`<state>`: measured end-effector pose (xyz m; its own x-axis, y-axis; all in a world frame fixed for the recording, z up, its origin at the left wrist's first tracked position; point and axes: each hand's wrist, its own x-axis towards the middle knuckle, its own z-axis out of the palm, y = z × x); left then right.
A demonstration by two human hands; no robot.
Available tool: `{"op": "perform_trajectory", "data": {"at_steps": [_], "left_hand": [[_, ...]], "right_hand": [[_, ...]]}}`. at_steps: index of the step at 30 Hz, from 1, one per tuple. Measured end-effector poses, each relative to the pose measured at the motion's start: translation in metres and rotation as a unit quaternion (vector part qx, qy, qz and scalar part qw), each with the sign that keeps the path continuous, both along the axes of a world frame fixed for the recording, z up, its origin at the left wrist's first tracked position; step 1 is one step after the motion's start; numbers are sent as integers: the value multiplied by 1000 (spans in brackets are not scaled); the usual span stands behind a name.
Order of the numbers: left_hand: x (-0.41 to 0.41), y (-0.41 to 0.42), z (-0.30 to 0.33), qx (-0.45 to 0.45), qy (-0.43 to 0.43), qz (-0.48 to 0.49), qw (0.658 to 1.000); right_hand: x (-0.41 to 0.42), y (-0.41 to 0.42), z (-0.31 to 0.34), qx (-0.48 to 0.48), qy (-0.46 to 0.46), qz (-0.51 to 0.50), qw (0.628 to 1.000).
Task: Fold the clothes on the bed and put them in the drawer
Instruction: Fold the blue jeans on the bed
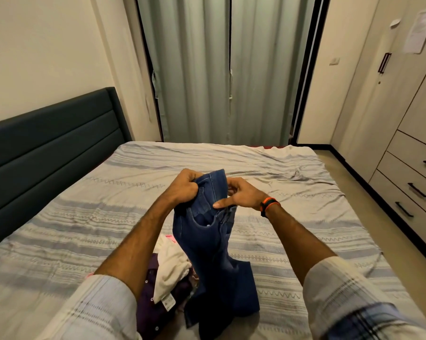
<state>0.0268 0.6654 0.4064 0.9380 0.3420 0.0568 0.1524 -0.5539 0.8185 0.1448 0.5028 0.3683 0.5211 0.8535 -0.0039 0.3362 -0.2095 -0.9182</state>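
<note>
On the left, a dark headboard (52,138) stands against the wall, and the bed (89,217) with its striped sheet fills the middle of the room. The bed is big and flat, so it is a good place to spread clothes out.

Near the person, a small pile of clothes (168,273) lies on the bed: a white top on something purple, with a bit of pink showing. They look unfolded, so I think they are waiting their turn.

The left hand (185,186) is closed tight on the top edge of the blue jeans (209,241). It holds them high so the legs hang down and the bottom part rests on the bed, just beside the pile. Holding them up like this lets the cloth fall straight, which makes folding easier.

The right hand (241,193) is at the same top edge. Its thumb reaches into the cloth, one finger lies straight along the waist, and the other fingers curl loosely. It seems to pinch the cloth, maybe to pull the waist flat.

Far to the right, the drawers (413,182) in the tall cupboard are all closed. The jeans are not folded yet, so the job is only starting.
</note>
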Motion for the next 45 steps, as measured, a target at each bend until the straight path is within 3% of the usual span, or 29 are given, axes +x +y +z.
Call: {"op": "perform_trajectory", "data": {"at_steps": [5,9,12,17,24,28,32,38,41,45], "left_hand": [[-7,6,-4,57,53,-5,997],[-2,2,-8,-8,58,-20,998],[1,-3,-15,95,4,33,995],[4,-12,-18,138,-100,120,978],[1,10,-8,33,-200,247,947],[-7,28,1,14,-223,289,931],[-17,35,-1,34,-177,326,928],[-19,23,-28,78,-90,249,961],[-11,6,-37,143,-46,146,978],[3,-11,-41,246,-25,21,969]], "right_hand": [[-3,0,-8,18,-59,-76,995],[-12,6,-14,30,-115,-95,988],[-15,7,-18,27,-131,-120,984],[-4,-16,-29,-113,-121,-85,983],[18,-44,-66,-291,-193,-94,932],[19,-47,-86,-213,-95,-198,952],[20,-34,-76,-129,-67,-249,958],[18,-4,-39,-55,-52,-204,976],[7,15,-18,-57,-105,-162,980],[-7,27,5,-66,-207,-92,972]]}}
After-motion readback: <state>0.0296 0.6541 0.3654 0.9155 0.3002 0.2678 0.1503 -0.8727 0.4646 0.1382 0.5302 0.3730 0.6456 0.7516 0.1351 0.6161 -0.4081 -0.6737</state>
